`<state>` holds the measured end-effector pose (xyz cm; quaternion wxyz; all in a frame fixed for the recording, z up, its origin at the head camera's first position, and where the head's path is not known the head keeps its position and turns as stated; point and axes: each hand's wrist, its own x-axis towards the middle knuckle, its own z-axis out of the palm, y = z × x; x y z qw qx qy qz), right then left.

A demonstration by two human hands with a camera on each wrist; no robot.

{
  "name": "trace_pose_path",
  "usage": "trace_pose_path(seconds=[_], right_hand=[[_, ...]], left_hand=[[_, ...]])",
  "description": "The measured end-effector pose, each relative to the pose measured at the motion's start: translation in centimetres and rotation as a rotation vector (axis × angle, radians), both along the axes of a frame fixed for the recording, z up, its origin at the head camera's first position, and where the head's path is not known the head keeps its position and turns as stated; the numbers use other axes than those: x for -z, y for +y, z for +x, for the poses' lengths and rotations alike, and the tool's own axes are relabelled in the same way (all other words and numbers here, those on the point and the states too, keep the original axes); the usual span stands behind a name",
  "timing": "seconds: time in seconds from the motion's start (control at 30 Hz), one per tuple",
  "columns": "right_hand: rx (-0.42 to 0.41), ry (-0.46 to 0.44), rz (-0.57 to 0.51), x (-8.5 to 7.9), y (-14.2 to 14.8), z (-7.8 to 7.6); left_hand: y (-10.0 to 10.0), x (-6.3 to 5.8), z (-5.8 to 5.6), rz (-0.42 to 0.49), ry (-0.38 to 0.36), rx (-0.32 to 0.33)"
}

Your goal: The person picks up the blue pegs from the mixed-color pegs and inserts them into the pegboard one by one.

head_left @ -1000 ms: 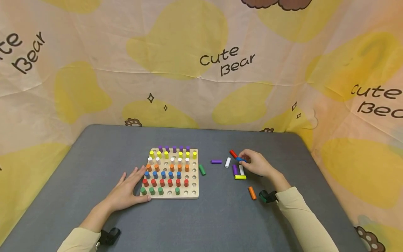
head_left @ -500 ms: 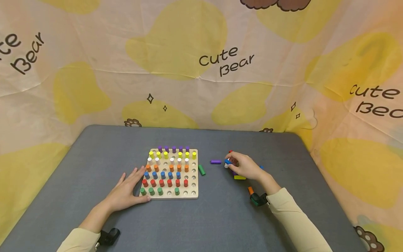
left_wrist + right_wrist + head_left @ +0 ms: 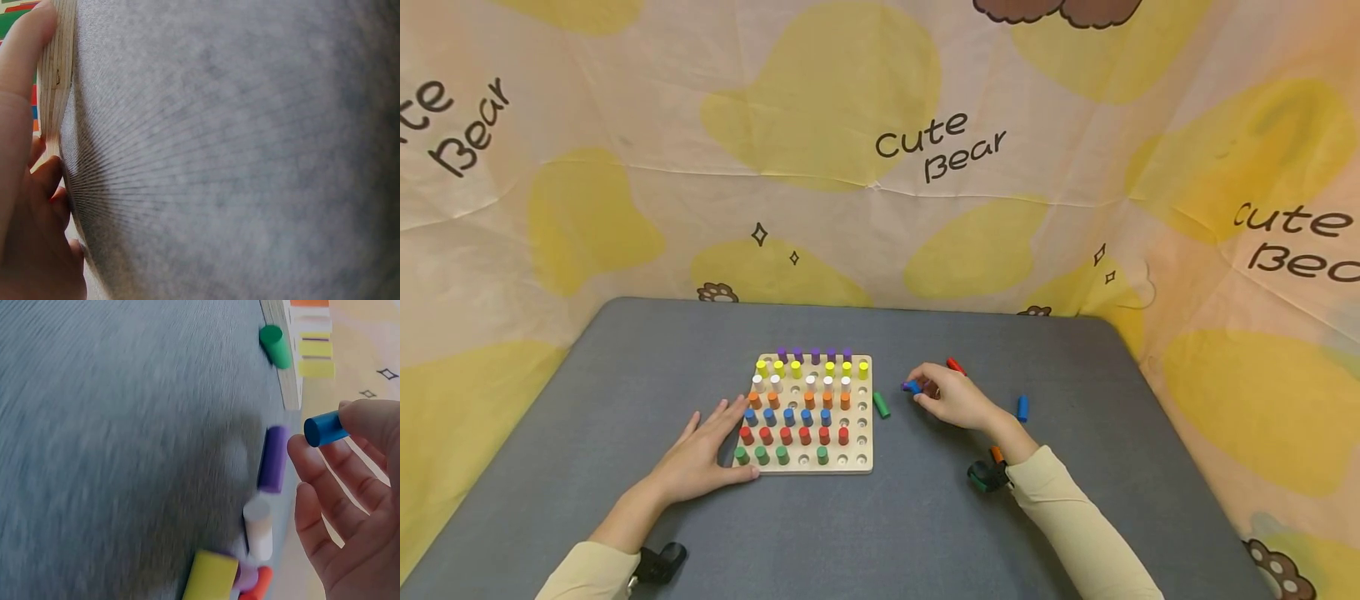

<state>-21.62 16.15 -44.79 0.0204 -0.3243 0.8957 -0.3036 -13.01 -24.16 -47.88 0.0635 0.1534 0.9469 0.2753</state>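
Note:
My right hand (image 3: pixel 953 396) pinches a blue peg (image 3: pixel 326 429) between thumb and fingers, above the table to the right of the pegboard. Below it in the right wrist view lie a purple peg (image 3: pixel 273 459) and a white peg (image 3: pixel 258 529). The wooden pegboard (image 3: pixel 865 423) stands left of centre with rows of coloured pegs upright in its holes; some holes are bare. My left hand (image 3: pixel 703 457) rests along the board's left edge, fingers extended, thumb at the near corner. A green peg (image 3: pixel 882 405) lies by the board's right edge.
On the grey table (image 3: pixel 895 533), a red peg (image 3: pixel 956 366), another blue peg (image 3: pixel 1022 408) and an orange peg (image 3: pixel 997 454) lie around the right arm. A yellow peg (image 3: pixel 209 575) shows in the right wrist view. A printed cloth (image 3: pixel 820 92) hangs behind the table.
The right hand has moved left with the blue peg, from the loose pile toward the board. Another blue peg at the right has come into view. The left hand has stayed in place.

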Motion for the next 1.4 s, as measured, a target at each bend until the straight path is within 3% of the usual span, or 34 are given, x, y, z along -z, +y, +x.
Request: trace_pose_path(seconds=[0.57, 1.03, 1.4], right_hand=[[0.007, -0.067, -0.048, 0.4, -3.6, 0.5], [-0.026, -0.043, -0.130, 0.9, -6.2, 1.2], [-0.038, -0.089, -0.134, 1.2, -7.9, 1.8]], left_hand=[[0.0, 0.0, -0.1, -0.005, -0.002, 0.000], [0.0, -0.2, 0.1, 0.004, -0.007, 0.000], [0.0, 0.1, 0.0, -0.005, 0.004, -0.004]])
